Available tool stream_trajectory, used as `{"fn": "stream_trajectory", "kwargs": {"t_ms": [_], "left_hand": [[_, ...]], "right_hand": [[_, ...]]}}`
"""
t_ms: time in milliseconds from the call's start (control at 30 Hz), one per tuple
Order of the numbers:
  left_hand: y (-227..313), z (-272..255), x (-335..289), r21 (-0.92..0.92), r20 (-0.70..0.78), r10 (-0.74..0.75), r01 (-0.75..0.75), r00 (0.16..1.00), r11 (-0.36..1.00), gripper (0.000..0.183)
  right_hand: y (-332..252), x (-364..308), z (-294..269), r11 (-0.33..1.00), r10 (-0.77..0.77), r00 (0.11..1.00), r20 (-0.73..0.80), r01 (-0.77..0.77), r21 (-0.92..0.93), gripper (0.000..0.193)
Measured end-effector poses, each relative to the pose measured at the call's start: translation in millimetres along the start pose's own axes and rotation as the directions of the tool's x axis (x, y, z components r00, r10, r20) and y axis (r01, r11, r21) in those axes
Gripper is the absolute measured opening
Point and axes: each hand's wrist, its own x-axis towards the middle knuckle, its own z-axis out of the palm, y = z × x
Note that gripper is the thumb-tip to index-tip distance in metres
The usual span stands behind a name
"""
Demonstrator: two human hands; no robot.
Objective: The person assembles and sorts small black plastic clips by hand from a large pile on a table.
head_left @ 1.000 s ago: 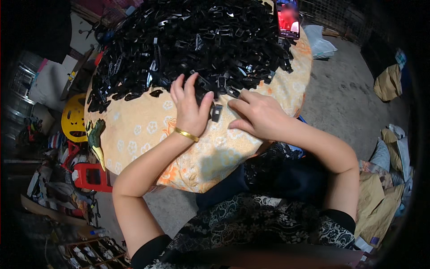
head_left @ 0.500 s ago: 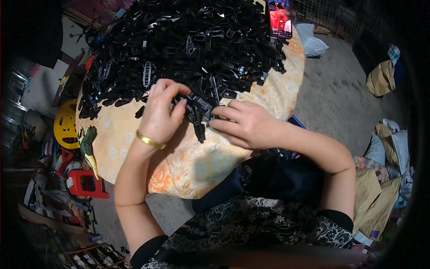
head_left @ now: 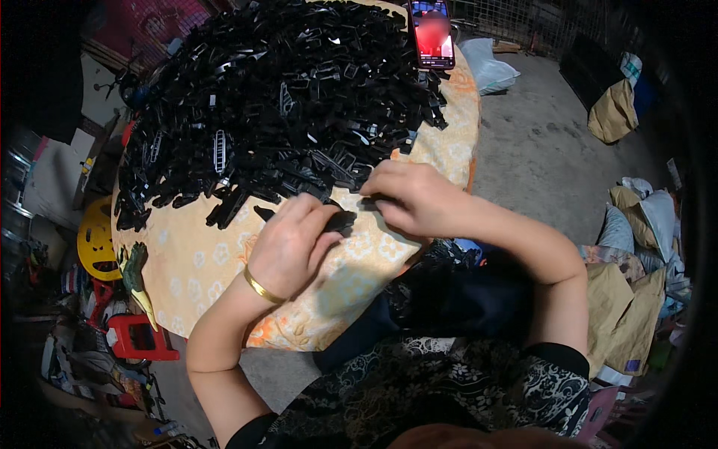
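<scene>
Black parts point(head_left: 269, 97) lie heaped just beyond the fingertips of both hands, spreading far ahead and out to the left of them. The left hand point(head_left: 288, 243) is curled, thumb and forefinger a narrow gap apart, with a black piece point(head_left: 342, 223) showing at their tips; whether they grip it, I cannot tell. The right hand point(head_left: 419, 198) bends its fingers at the near edge of the heap, thumb tucked below them; I cannot tell if it holds anything. Under both sets of fingers is a flowered cloth point(head_left: 202, 284). A gold bangle point(head_left: 262, 288) sits behind the left fingers, on the wrist. A lit phone point(head_left: 434, 37) lies well ahead of the right fingers, beside the heap, and a red stool point(head_left: 142, 337) stands well left of the left fingers
</scene>
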Motion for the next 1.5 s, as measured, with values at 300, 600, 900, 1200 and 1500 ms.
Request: {"fn": "stream_trajectory", "kwargs": {"t_ms": [300, 600, 900, 1200, 1500], "left_hand": [[6, 29, -3, -0.267, 0.021, -0.07, 0.073, 0.997, 0.961, 0.01], [-1, 18, 2, -0.043, -0.139, -0.147, 0.142, 0.979, 0.989, 0.01], [20, 27, -8, -0.127, -0.016, -0.113, 0.11, 0.993, 0.986, 0.041], [-2, 24, -5, -0.14, 0.041, -0.102, 0.107, 0.994, 0.984, 0.029], [9, 33, -7, -0.126, -0.098, -0.088, 0.075, 0.991, 0.989, 0.023]], "right_hand": [[8, -13, -15, 0.98, 0.179, 0.98, 0.092, -0.185, 0.067, 0.021], [4, -13, -20, 0.963, 0.221, 0.967, 0.128, -0.196, -0.186, 0.029], [-25, -13, -20, 0.988, 0.051, 0.944, 0.325, 0.0, -0.153, 0.027], [-17, -16, -22, 0.984, 0.085, 0.973, 0.215, -0.048, -0.174, 0.024], [-36, -15, -23, 0.989, 0.054, 0.972, 0.228, -0.021, -0.144, 0.017]]}}
